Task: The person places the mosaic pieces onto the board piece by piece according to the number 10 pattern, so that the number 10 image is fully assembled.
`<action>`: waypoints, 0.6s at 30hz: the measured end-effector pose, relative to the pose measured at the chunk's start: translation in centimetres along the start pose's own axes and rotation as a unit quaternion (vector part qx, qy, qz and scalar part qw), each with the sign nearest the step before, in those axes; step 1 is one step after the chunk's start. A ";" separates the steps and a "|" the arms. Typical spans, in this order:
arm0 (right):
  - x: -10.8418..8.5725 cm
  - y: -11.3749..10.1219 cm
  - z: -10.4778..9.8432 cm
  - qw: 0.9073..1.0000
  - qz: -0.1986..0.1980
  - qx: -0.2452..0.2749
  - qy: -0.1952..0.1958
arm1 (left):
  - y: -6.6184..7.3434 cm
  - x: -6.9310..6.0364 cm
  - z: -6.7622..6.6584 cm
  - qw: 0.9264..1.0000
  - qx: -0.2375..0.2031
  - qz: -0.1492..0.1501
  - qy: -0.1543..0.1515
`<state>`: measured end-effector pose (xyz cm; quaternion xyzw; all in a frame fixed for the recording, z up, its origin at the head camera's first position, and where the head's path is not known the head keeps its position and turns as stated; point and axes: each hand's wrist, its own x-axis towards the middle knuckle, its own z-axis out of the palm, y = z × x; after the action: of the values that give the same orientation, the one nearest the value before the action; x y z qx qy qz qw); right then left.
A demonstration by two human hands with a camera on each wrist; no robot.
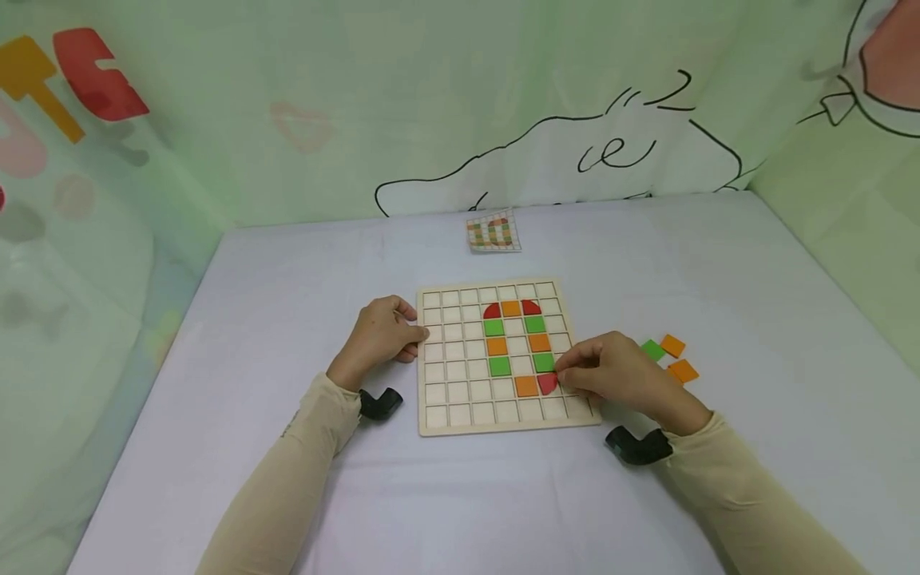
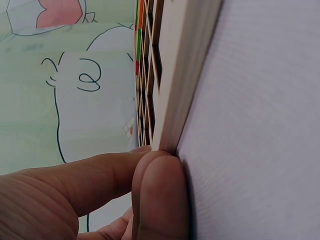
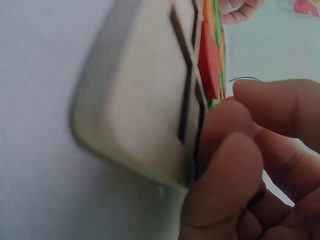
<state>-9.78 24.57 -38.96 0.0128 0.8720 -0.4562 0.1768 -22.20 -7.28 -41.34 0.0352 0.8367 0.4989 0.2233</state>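
on the far left i see a pale green curtain [image 1: 194, 136] printed with coloured shapes, dropping to the edge of a white-covered table [image 1: 244, 319]. next comes the left hand [image 1: 381, 331], in a beige sleeve [image 1: 287, 467] with a black mount [image 1: 381, 404] at its wrist; i have its thumb over the left rim of the wooden grid board [image 1: 458, 414] and the other fingers bent against the side, a pinch closed to the board's thickness. the board lies flat on the table, mid-view, and past its far edge i find a small printed pattern sheet [image 1: 493, 231]. the coloured pieces sit on the board's right half, in two columns of green and orange squares under red rounded corners, with an orange square [image 1: 510, 308] between those corners. at the lower right, beside another orange square [image 1: 527, 386], is a red rounded piece [image 1: 547, 385]. the right hand [image 1: 618, 371] reaches it with bent fingers, thumb and forefinger tips close together at its right edge; i cannot tell whether they grip it. just beyond that hand, on the table, lie a green tile [image 1: 652, 350] and two orange tiles [image 1: 683, 370].
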 end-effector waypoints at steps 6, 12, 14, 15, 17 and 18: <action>-0.2 -0.1 -0.2 1.000 0.000 -0.017 0.015 | 0.1 -0.1 0.0 1.000 0.003 -0.004 0.001; -1.9 0.8 -3.8 0.996 0.020 -0.043 0.069 | 0.2 -0.1 0.0 1.000 0.004 -0.007 0.002; -2.5 1.7 -5.0 0.995 0.034 -0.050 0.078 | 0.2 0.0 0.0 1.000 0.004 -0.008 0.001; -2.8 2.2 -5.5 0.994 0.041 -0.055 0.080 | 0.1 0.0 0.1 1.000 0.005 -0.009 0.001; -3.2 3.0 -6.3 0.993 0.057 -0.065 0.078 | 0.1 0.0 0.0 1.000 0.005 -0.010 0.001; -3.4 3.4 -6.6 0.993 0.063 -0.073 0.075 | 0.1 0.0 0.0 1.000 0.005 -0.009 0.001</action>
<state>-7.93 32.31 -37.11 0.0887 0.9113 -0.3769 0.1399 -22.23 -7.19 -41.25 0.0284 0.8398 0.4924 0.2270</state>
